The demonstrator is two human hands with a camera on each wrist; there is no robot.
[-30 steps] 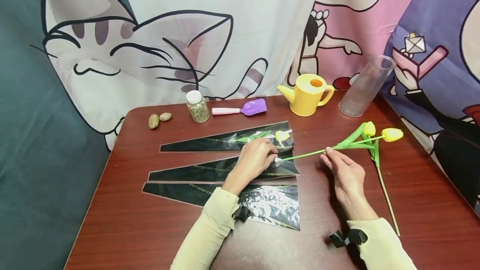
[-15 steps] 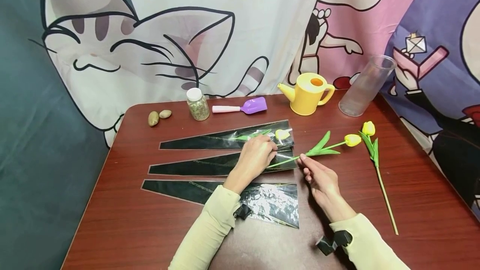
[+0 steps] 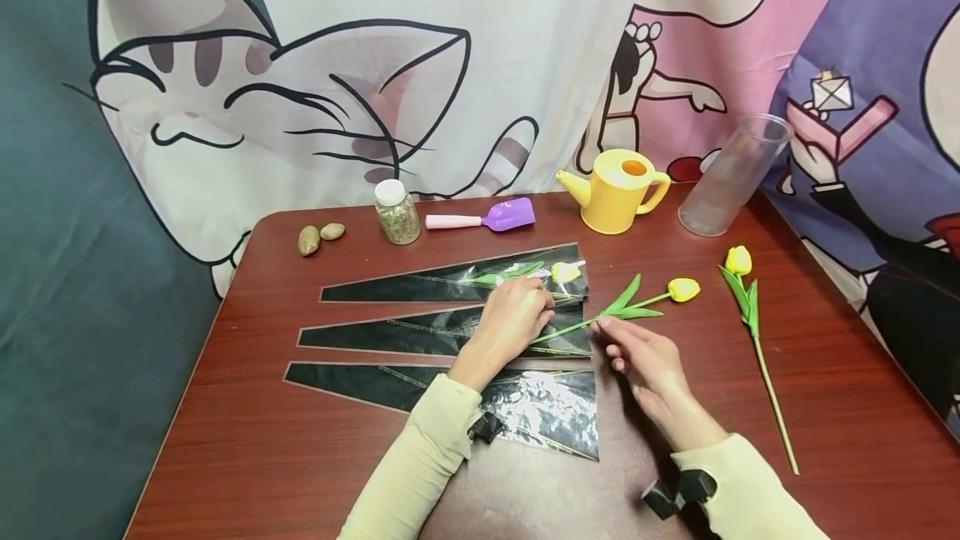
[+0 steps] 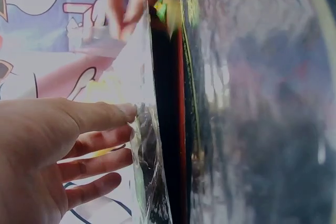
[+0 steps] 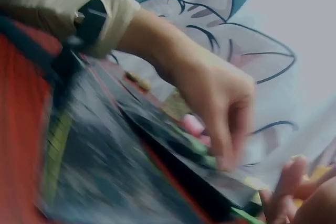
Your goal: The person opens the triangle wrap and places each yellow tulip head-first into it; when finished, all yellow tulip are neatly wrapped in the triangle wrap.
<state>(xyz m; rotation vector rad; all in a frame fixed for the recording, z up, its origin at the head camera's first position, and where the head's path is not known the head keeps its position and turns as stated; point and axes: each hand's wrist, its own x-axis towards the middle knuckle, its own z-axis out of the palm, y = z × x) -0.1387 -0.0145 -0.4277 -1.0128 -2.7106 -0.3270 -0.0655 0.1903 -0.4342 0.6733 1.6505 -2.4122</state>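
Observation:
Three long tapered black-and-clear flower sleeves lie side by side in the head view. My left hand [image 3: 517, 307] is over the wide end of the middle sleeve [image 3: 397, 332]; in the left wrist view thumb and fingertip pinch its clear film edge [image 4: 143, 114]. My right hand [image 3: 651, 361] pinches a yellow tulip [image 3: 619, 305] by its stem just below the leaves. The stem's lower end reaches into the sleeve's mouth, its tip hidden behind my left hand. The far sleeve [image 3: 420, 283] has another yellow tulip [image 3: 565, 272] inside. The near sleeve [image 3: 540, 411] lies flat.
A third yellow tulip [image 3: 763, 365] lies at the right. Along the back stand a glass vase [image 3: 731, 177], a yellow watering can [image 3: 615, 194] and a jar [image 3: 397, 215]. A purple scoop [image 3: 508, 214] and two stones [image 3: 309, 240] lie beside them.
My right hand has moved left with the tulip, so its stem goes deeper into the middle sleeve. The left hand has stayed at the sleeve's mouth.

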